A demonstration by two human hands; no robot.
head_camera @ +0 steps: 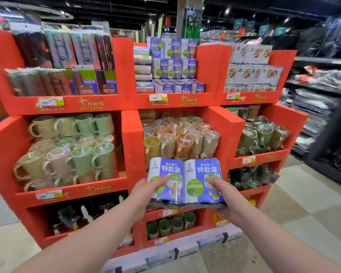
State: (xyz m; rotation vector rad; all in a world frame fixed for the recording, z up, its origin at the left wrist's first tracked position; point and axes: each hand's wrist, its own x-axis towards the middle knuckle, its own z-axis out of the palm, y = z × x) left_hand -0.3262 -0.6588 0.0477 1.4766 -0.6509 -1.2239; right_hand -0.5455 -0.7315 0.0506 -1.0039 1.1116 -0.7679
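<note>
I hold a twin pack of rolls [185,180] with purple-and-white labels and a cartoon figure, wrapped in plastic, in front of the red display stand [132,146]. My left hand [146,192] grips its left roll, thumb on the front. My right hand [222,194] grips the right roll, thumb across the label. The fingers of both hands are hidden behind the pack. More packs of the same kind [173,64] are stacked in the top middle compartment of the stand.
The stand's compartments hold wrapped mugs [71,148], more cups [181,138] and boxed goods [63,64]. Dark shelving with folded packaged clothes [319,99] lines the right side. A tiled aisle floor [303,213] runs to the right of the stand.
</note>
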